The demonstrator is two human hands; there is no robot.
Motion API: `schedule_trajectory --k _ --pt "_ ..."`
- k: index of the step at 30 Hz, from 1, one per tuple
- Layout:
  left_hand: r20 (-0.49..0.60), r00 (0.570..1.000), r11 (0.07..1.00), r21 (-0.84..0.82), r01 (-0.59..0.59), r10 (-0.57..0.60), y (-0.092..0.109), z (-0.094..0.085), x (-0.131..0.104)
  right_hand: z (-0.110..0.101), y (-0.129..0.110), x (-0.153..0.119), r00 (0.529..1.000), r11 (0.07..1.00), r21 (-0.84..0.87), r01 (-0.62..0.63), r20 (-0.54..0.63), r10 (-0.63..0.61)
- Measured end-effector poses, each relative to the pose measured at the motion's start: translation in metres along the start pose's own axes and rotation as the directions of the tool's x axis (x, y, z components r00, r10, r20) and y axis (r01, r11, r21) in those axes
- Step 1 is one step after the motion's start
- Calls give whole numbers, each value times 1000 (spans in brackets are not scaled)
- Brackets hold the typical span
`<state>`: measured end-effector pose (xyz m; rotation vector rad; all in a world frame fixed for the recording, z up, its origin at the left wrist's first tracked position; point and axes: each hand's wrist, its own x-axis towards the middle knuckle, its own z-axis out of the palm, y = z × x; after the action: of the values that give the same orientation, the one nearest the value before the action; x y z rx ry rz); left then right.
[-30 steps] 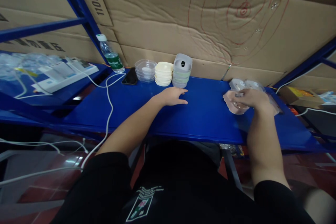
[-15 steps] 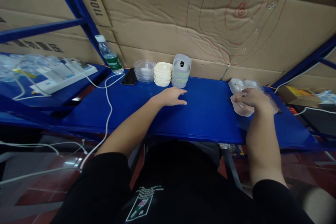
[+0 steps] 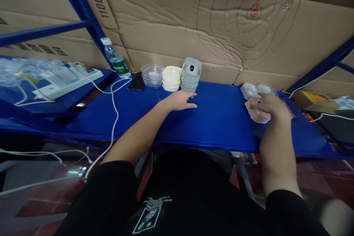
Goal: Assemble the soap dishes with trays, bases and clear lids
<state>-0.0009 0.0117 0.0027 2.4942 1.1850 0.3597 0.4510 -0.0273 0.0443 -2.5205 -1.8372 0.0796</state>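
Note:
My left hand (image 3: pixel 181 101) is over the blue table (image 3: pixel 215 118) with thumb and fingers apart and nothing between them. It is nearest to a stack of grey-green containers (image 3: pixel 190 73). Left of that stack stand a stack of cream containers (image 3: pixel 172 78) and a stack of clear containers (image 3: pixel 153 75). At the right, my right hand (image 3: pixel 267 104) is over a pinkish clear tray (image 3: pixel 258 115), thumb and fingers bent around its inner part. Whether the fingertips grip the tray is hard to see. Behind it lies another clear moulded tray (image 3: pixel 250 90).
A water bottle (image 3: pixel 117 59) and a black phone (image 3: pixel 136 81) stand and lie at the back left. A white cable (image 3: pixel 115 114) crosses the table's left part. Cardboard (image 3: pixel 171 18) walls the back. An open cardboard box (image 3: pixel 316 101) sits beyond the right edge.
My right hand has shifted slightly right, and the pinkish tray has moved a little the same way. My left hand has barely moved.

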Motion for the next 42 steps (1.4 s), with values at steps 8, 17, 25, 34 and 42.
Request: schedule_trajectory --k 8,17,25,34,42 --pt "-362 923 991 45 -124 132 -13 -1 3 23 -35 14 769 840 121 528 -487 -414" --pt "-723 683 961 102 256 -105 -58 -18 3 82 -99 22 488 455 176 873 -307 -817" --pt "-681 706 939 76 336 -197 -68 -21 -1 96 -87 41 553 510 214 833 -297 -778" --pt "-662 720 949 46 313 -206 -62 -25 -2 103 -73 60 665 594 299 747 -361 -654" --pt "-687 690 960 -38 279 -227 -60 -26 0 101 -60 68 762 660 382 647 -360 -538"
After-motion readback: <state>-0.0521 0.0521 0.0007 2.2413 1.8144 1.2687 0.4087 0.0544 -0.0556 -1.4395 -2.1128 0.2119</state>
